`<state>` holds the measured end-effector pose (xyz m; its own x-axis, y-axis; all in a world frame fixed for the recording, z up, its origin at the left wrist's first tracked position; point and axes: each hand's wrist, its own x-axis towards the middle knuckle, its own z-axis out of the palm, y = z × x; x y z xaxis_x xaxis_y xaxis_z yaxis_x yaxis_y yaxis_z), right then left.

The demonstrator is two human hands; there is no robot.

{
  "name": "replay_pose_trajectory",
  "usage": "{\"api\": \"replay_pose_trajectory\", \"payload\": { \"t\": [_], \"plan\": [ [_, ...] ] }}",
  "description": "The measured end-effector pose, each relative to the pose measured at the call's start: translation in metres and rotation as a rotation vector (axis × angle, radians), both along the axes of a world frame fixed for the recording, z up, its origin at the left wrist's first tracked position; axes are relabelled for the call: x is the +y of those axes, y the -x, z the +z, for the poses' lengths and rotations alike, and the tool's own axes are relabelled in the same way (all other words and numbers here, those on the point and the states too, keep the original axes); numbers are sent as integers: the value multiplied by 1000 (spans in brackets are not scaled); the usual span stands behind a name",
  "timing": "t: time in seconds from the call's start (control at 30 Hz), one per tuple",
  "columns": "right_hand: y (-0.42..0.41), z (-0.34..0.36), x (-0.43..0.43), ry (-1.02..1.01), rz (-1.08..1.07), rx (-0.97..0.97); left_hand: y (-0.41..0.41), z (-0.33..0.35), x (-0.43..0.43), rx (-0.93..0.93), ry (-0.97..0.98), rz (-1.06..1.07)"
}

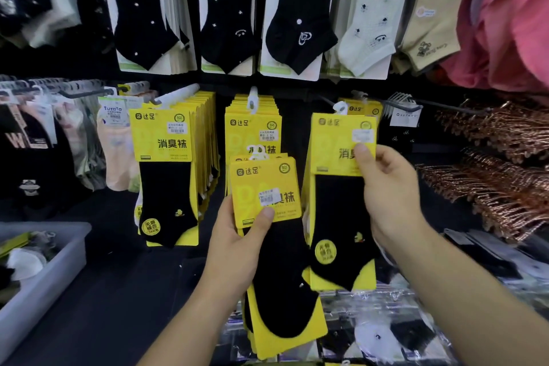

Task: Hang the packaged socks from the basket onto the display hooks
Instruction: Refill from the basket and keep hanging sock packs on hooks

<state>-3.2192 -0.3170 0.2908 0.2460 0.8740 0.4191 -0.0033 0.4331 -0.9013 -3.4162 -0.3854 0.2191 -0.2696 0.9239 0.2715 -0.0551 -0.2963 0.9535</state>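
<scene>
Closest in, the left hand (pixel 237 235) grips a small stack of sock packs (pixel 276 261), black socks on yellow cards, with the thumb flat on the top card and the fingers curled behind it, out of sight. Just right of it and higher, the right hand (pixel 389 196) pinches a single pack (pixel 338 211) by its card edge, thumb in front, with the card's top just under the white tip of the right hook (pixel 340 107); whether it hangs there cannot be told. Matching packs fill the middle hook (pixel 252 98) and left hook (pixel 178 94), and the grey basket (pixel 44 285) sits at lower left.
</scene>
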Motion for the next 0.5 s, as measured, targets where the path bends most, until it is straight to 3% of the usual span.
{"api": "replay_pose_trajectory", "payload": {
  "t": [0.5],
  "plan": [
    [-12, 1, 32, 168, -18, -24, 2, -1, 2, 12, -15, -10]
  ]
}}
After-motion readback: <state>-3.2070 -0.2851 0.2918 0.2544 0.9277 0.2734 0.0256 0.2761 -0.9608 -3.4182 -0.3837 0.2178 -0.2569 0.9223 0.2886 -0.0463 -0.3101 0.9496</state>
